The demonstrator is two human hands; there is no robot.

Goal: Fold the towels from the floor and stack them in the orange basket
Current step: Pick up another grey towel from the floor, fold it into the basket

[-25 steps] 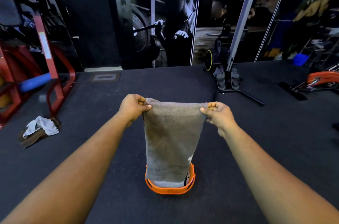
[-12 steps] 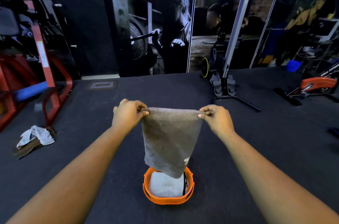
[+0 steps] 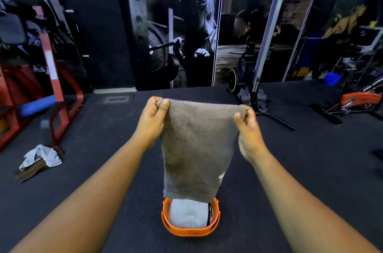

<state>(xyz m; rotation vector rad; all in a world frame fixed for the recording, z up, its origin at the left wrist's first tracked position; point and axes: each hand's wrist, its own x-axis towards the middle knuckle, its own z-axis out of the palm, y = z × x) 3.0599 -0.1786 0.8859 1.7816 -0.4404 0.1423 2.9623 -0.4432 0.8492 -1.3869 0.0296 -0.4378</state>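
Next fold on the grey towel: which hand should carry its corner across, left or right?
Near even, slight lean right. Both hands pinch a top corner of the grey towel, which hangs above the orange basket. The right hand looks looser and blurred; the left hand grips firmly, so it could anchor.

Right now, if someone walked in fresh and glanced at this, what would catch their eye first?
First, the grey-brown towel held up in mid-frame, its top corners pinched by the left hand and the right hand. Straight below it on the dark floor stands the orange basket, with a white towel already inside. Farther left on the floor lies a small heap of towels, not yet folded.
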